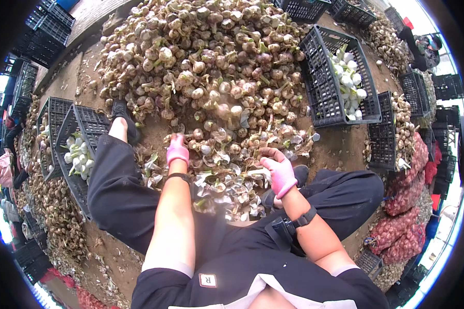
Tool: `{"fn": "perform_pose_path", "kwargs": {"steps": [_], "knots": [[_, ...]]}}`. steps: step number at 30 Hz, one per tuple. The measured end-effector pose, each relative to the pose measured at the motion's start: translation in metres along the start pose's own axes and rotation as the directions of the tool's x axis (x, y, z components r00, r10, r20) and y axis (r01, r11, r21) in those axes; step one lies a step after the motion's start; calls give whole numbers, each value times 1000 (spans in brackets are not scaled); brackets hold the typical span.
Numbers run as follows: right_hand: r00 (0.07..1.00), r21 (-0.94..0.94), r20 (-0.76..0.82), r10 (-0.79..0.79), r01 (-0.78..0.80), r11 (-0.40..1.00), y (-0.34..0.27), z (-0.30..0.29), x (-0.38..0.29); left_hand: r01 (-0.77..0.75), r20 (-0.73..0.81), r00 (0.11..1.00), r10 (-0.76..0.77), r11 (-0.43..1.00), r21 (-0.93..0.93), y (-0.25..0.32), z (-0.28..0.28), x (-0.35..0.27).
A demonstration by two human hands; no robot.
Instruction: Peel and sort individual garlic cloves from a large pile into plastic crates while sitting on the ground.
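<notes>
My left hand (177, 148), in a pink glove with the fingertips bare, reaches down to the near edge of a large heap of unpeeled garlic bulbs (201, 58). Its fingertips are beside a bulb, and I cannot tell whether they grip it. My right hand (280, 170), gloved the same way, is to the right over loose skins with its fingers curled. A whitish garlic stem or strip of skin (260, 173) shows by its palm; whether it is held is unclear. Between my legs lies a litter of papery garlic skins (232, 189).
A black plastic crate (318, 77) with cleaned white garlic (348, 79) stands tilted at the right of the heap. Another crate (94, 123) with white garlic is beside my left knee. Red mesh sacks (404, 228) lie at far right. Other people (423, 50) are at the rim.
</notes>
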State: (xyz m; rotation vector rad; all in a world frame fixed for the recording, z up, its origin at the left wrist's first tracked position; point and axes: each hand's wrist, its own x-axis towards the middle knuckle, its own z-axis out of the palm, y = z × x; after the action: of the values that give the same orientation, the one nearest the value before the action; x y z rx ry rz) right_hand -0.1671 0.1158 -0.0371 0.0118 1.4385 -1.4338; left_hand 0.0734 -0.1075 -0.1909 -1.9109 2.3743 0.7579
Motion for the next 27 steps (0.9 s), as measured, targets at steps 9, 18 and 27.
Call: {"fn": "perform_pose_path", "kwargs": {"steps": [9, 18, 27], "knots": [[929, 89, 297, 221, -257, 962, -8, 24, 2, 137, 407, 817, 409, 548, -825, 112, -76, -11], [910, -27, 214, -355, 369, 929, -18, 44, -29, 464, 372, 793, 483, -81, -882, 168, -122, -120], [235, -430, 517, -823, 903, -13, -17, 36, -44, 386, 342, 832, 437, -12, -923, 169, -116, -153]]}}
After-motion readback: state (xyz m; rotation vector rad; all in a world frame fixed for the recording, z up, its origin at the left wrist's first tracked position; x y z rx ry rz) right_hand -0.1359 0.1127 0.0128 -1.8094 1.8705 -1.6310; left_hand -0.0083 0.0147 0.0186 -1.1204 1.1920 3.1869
